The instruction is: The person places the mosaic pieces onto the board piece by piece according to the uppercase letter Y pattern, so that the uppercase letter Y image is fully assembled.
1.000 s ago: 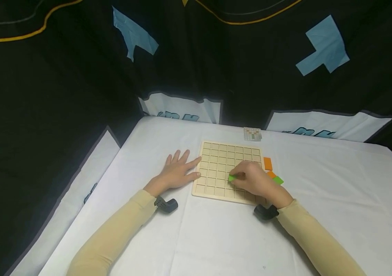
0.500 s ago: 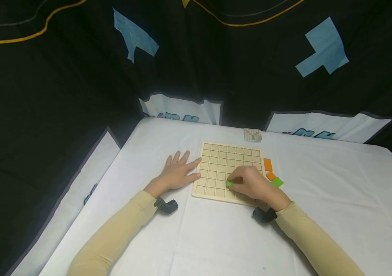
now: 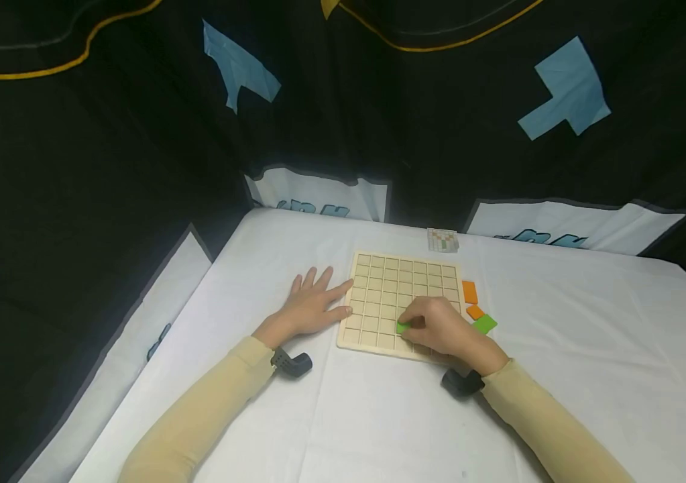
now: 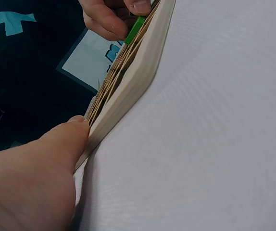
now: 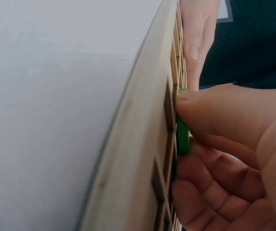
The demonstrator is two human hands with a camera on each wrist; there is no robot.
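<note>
A square wooden grid board (image 3: 373,295) lies on the white table. My right hand (image 3: 442,327) is over its lower right part and pinches a small green tile (image 3: 402,327) between thumb and fingers. In the right wrist view the green tile (image 5: 182,132) is down at the grid ridges; whether it sits fully in a cell I cannot tell. My left hand (image 3: 311,306) lies spread on the table, thumb and index tip touching the board's left edge. The left wrist view shows the thumb (image 4: 63,139) against that edge.
Right of the board lie an orange rectangular tile (image 3: 469,292), a smaller orange tile (image 3: 475,312) and a green tile (image 3: 485,323). Behind the board rests a small card (image 3: 442,240) with a printed grid pattern. A black curtain (image 3: 343,107) hangs behind the table.
My right hand has shifted slightly left and toward the front with the green tile, then stayed nearly in place. The left hand keeps its place at the board's edge.
</note>
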